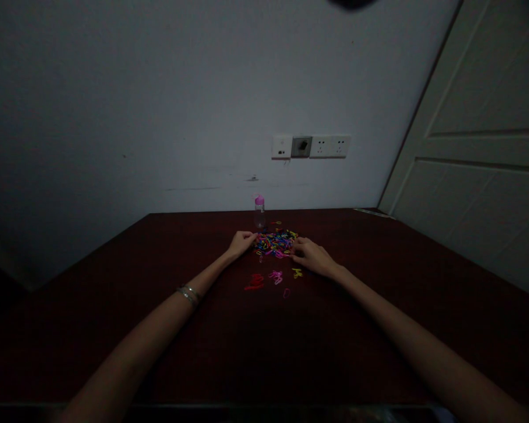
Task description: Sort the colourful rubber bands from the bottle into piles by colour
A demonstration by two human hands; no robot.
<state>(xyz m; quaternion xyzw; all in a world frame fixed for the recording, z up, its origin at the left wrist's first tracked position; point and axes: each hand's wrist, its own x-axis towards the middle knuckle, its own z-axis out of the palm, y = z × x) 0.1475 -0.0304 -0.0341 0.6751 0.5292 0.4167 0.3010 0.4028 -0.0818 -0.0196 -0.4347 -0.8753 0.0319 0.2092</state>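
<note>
A heaped pile of small looped plastic pins point(275, 243), like stitch markers in many colours, lies on the dark red-brown table point(317, 341). My left hand point(241, 242) rests at the pile's left edge, thumb and fingers pinched together by some red pieces; what they hold is too small to make out. At the right edge my right hand point(311, 255) is curled with its fingertips against the pins, and what is in them is hidden. Nearer me lie small groups of red pins point(255, 281), pink pins point(275, 277) and yellow pins point(297, 273).
Behind the pile stands a clear bottle point(260, 217) with a pink cap. One pink pin point(286, 292) lies apart in front. The wall behind carries a row of sockets point(311, 147). A white panelled door point(480, 170) is at the right.
</note>
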